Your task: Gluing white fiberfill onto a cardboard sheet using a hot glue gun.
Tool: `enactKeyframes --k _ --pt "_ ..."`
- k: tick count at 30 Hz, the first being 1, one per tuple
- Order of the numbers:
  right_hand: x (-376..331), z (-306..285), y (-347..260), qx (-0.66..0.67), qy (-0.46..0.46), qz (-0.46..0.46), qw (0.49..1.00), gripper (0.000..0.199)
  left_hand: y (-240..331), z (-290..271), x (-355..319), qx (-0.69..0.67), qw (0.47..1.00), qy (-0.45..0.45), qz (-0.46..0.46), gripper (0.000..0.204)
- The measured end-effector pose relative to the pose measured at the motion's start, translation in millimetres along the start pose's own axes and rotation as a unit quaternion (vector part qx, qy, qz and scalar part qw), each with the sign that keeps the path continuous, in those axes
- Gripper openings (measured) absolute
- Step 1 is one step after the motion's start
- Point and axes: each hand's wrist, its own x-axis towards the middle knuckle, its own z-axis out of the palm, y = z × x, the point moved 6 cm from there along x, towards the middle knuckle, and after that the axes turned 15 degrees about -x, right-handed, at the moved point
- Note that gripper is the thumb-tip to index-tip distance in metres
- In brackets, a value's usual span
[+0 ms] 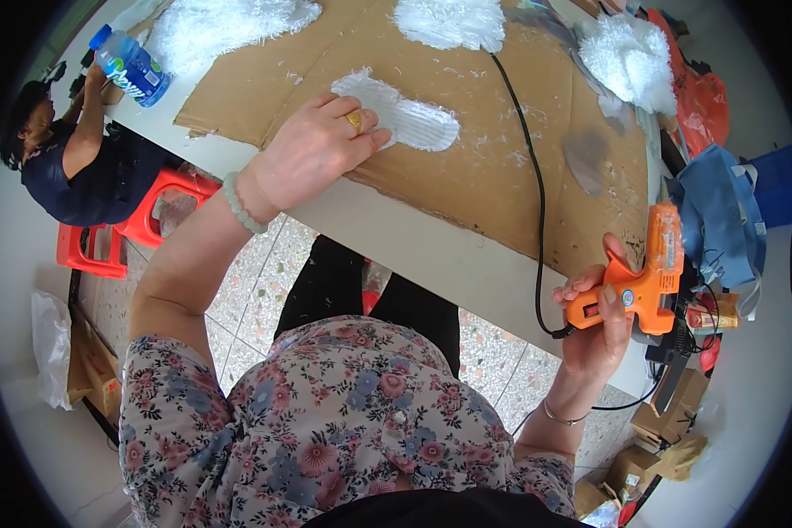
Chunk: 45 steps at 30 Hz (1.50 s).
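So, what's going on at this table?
A person in a floral top has their left hand on a flat white textile piece lying on a cardboard sheet. The right hand holds an orange glue gun near the table's front edge, well apart from the piece. The gun's black cord runs across the cardboard toward a fluffy white bundle. To the left, another person sits by a red plastic stool.

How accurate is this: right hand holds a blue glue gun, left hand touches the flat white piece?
Wrong colour: the head view shows the right hand holding an orange glue gun. The left hand touches the flat white piece.
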Motion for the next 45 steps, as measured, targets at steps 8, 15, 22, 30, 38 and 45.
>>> enactKeyframes --k 8,15,22,30,38,45 --pt "45.8 67.8 -26.1 -0.039 -0.112 0.038 0.992 0.045 5.0 0.8 -3.7 0.002 1.000 -0.002 0.010 0.027" --pt "102.1 120.3 14.0 -0.071 -0.172 0.079 0.979 0.038 5.8 4.3 -4.5 0.006 1.000 -0.007 0.014 0.028" --pt "132.5 124.3 49.7 -0.045 -0.165 0.073 0.983 0.034 1.5 1.7 -1.3 -0.012 1.000 0.010 0.007 0.027" --pt "134.5 117.1 57.2 -0.012 -0.169 0.087 0.982 0.034 -0.6 -2.0 1.4 -0.011 0.999 0.030 0.003 0.026" --pt "132.1 118.0 54.1 -0.011 -0.164 0.089 0.982 0.033 -2.3 1.6 3.0 0.000 0.999 0.034 0.000 0.027" --pt "130.3 117.8 55.8 -0.015 -0.160 0.094 0.983 0.032 -1.0 -3.0 3.6 0.031 0.998 0.059 -0.007 0.028"
